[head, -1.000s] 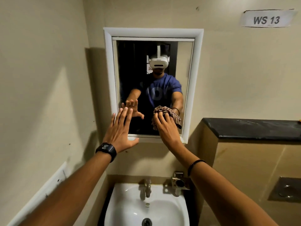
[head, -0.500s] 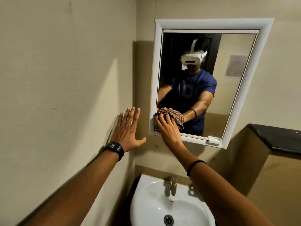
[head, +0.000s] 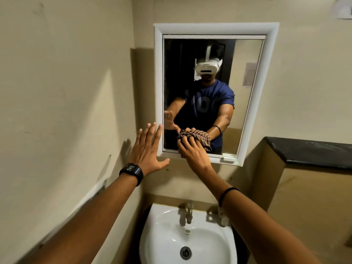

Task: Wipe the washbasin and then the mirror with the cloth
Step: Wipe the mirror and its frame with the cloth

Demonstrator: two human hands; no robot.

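Observation:
A white-framed mirror hangs on the beige wall above a white washbasin. My right hand presses a bunched brown checked cloth against the glass near the mirror's lower left corner. My left hand, a black watch on its wrist, is spread flat with fingers apart by the mirror's lower left frame corner; its fingertips reach the frame's left edge. The mirror reflects both arms and the cloth.
A metal tap stands at the back of the basin, with a second fitting to its right. A black-topped ledge juts out at the right. The side wall is close on the left.
The view has swung back to the right and down, showing more of the basin. My right hand has slid the cloth rightward from the mirror's left edge; my left hand sits nearer the frame corner.

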